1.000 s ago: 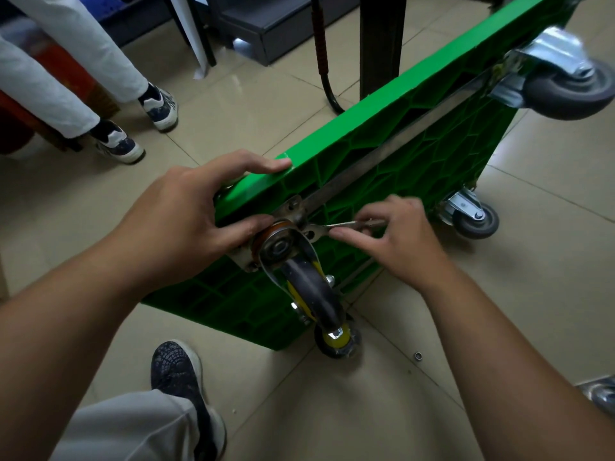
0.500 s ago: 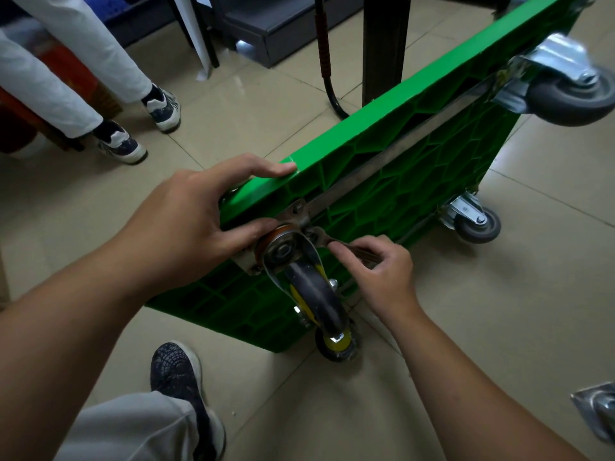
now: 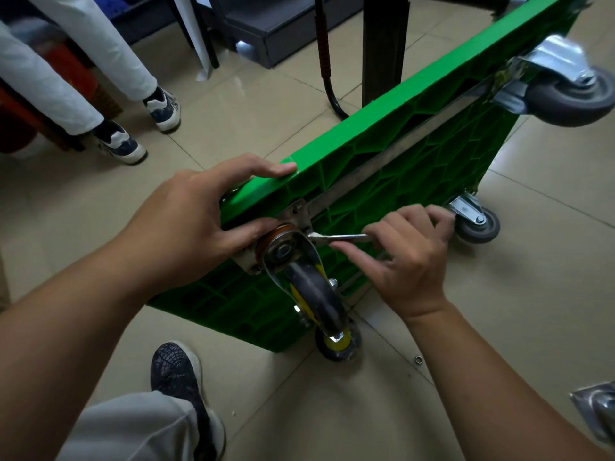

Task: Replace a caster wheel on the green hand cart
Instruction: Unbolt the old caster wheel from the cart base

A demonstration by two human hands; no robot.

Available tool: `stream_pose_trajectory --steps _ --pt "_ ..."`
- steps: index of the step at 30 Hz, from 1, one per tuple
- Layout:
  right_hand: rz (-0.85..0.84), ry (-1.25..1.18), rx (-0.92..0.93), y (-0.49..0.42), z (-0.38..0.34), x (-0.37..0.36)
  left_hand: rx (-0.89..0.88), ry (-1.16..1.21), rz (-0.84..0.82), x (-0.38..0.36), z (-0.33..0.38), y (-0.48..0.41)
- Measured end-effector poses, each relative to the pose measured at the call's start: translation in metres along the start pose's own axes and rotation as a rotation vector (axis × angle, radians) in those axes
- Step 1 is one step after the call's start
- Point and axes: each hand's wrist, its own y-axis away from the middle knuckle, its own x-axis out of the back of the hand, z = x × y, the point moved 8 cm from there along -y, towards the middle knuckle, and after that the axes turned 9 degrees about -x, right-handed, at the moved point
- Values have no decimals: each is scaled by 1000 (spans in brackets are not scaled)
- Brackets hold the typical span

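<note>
The head of the wrench (image 3: 339, 237) was hidden behind the wheel's bracket, so I could not see what it sat on. Its other end was buried in my right hand (image 3: 406, 257), whose fingers curled round the handle. The green cart (image 3: 382, 151) stood tipped on its side on the tiled floor (image 3: 266, 104), ribbed underside toward me. My left hand (image 3: 186, 224) gripped its upper edge, fingers over the top and thumb against the mount of the nearest caster wheel (image 3: 316, 297), which had a yellow hub. A bigger grey wheel (image 3: 572, 98) at the top corner was blurred and cut by the frame edge. A small wheel (image 3: 477, 224) sat just past my right knuckles. A loose caster (image 3: 595, 414) lay cut off at the lower right. A tiny ring (image 3: 418, 360), nut or washer I could not tell, lay on the floor beside my right forearm.
</note>
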Motion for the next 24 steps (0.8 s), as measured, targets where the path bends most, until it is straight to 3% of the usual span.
stream_pose_trajectory --steps 2,5,9,15,24 --pt "-21 -24 -119 18 6 -3 -1 -4 2 1 1 0" --pt "-179 -183 -491 52 22 -19 1 -14 -1 1 1 0" --pt "-331 -783 -1062 81 19 -47 -7 -15 7 1 4 1" --pt "-377 -1041 -1111 69 -7 -64 -2 -14 8 1 5 1" --pt "-600 -1140 -1249 97 -20 -94 23 6 -12 0 6 1"
